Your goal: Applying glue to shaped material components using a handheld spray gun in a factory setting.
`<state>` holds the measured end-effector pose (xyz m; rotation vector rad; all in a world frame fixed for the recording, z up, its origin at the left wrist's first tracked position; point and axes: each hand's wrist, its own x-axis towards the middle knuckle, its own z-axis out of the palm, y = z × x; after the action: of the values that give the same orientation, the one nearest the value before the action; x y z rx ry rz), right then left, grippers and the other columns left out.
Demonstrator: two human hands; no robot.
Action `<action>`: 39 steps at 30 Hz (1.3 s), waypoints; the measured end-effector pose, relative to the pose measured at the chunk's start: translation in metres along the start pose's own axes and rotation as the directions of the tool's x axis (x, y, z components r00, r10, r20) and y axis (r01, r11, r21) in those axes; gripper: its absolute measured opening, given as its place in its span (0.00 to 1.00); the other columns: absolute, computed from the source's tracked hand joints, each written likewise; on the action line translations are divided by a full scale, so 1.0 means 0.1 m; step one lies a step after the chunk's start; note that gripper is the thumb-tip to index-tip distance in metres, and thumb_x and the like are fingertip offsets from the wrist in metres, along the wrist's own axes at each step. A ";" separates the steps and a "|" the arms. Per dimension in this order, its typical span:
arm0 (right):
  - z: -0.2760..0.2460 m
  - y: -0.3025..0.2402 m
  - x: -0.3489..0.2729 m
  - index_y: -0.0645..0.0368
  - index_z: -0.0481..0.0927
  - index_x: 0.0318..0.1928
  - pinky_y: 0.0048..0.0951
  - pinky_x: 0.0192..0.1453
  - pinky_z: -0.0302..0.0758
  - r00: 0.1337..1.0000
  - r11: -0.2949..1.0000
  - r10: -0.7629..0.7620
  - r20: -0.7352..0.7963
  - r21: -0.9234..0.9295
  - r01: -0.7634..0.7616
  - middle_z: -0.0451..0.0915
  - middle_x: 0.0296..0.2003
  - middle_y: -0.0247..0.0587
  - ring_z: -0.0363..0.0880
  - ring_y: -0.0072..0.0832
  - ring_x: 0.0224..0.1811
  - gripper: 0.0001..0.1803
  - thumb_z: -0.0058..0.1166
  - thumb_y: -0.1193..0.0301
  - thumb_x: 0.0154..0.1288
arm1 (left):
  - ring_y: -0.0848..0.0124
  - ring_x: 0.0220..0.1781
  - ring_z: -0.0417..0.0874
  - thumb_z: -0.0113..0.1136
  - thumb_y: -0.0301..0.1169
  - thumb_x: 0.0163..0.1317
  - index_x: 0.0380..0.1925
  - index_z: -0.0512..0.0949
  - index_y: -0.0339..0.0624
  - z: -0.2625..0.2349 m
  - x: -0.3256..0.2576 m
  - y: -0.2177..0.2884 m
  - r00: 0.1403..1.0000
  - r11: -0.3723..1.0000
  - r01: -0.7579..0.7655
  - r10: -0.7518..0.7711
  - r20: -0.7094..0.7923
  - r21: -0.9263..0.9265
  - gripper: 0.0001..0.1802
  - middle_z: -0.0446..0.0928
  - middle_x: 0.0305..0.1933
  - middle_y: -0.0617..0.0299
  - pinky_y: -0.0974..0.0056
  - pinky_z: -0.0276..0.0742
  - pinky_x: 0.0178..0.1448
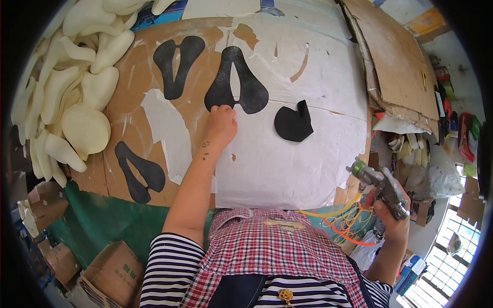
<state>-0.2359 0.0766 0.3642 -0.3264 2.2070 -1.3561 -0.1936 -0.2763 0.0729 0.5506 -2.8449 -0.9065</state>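
Observation:
My left hand (222, 124) is at the near edge of a black two-lobed piece (251, 95) with a long slot down its middle. The fingers are closed on the edge of its left lobe, and the piece lies flat with a speckled, shiny surface. Off to the right, above the table's near corner, my right hand (396, 226) grips a metal spray gun (384, 191) with a green ring near its nozzle, pointed up and left. Similar black slotted pieces lie at the upper left (165, 64) and lower left (133, 177). A small folded black piece (291, 124) rests right of centre.
Cream foam pads (86, 128) are heaped along the table's left side. Paper and cardboard (287, 174) cover the tabletop. Stacked cardboard sheets (395, 56) stand at the right. Yellow and orange hoses (339, 226) hang below the gun. Cardboard boxes (115, 272) sit on the floor, lower left.

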 end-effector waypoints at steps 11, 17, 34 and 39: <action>0.10 0.00 0.18 0.69 0.69 0.58 0.26 0.39 0.74 0.996 0.994 -0.086 -0.032 0.060 0.088 0.77 0.30 0.40 0.76 0.24 0.31 0.33 0.63 0.62 0.56 | 0.55 0.53 0.72 0.53 0.23 0.52 0.38 0.80 0.39 0.02 -0.08 -0.05 0.995 0.997 -0.064 0.060 -0.081 -0.049 0.12 0.77 0.48 0.56 0.57 0.71 0.57; 0.11 -0.05 0.26 0.70 0.69 0.57 0.24 0.38 0.74 0.990 0.989 -0.132 -0.056 0.064 0.135 0.78 0.31 0.39 0.77 0.23 0.32 0.32 0.62 0.63 0.57 | 0.60 0.48 0.76 0.55 0.22 0.53 0.37 0.80 0.38 0.05 -0.25 -0.17 0.982 0.909 0.002 -0.080 -0.171 -0.417 0.11 0.78 0.45 0.56 0.61 0.73 0.52; 0.38 -0.18 0.37 0.69 0.68 0.59 0.27 0.40 0.74 0.980 0.976 -0.199 0.018 0.089 0.196 0.78 0.32 0.42 0.77 0.26 0.33 0.31 0.60 0.66 0.58 | 0.69 0.20 0.81 0.63 0.34 0.59 0.22 0.75 0.36 -0.37 -2.62 -1.15 0.213 0.461 0.888 -0.389 0.896 -0.012 0.14 0.77 0.20 0.58 0.65 0.79 0.25; 0.51 -0.21 0.38 0.67 0.73 0.51 0.29 0.38 0.73 0.979 0.980 -0.192 -0.075 0.029 0.194 0.78 0.30 0.41 0.78 0.29 0.32 0.27 0.60 0.60 0.58 | 0.67 0.22 0.82 0.64 0.32 0.57 0.24 0.74 0.35 -0.15 -3.27 -1.39 0.060 0.284 0.955 -0.457 0.888 0.082 0.12 0.76 0.23 0.56 0.64 0.82 0.28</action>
<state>-0.2404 0.0107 0.3527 -0.4973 2.2536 -1.5302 0.1557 -0.2685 0.0078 2.2150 -2.2232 -2.7083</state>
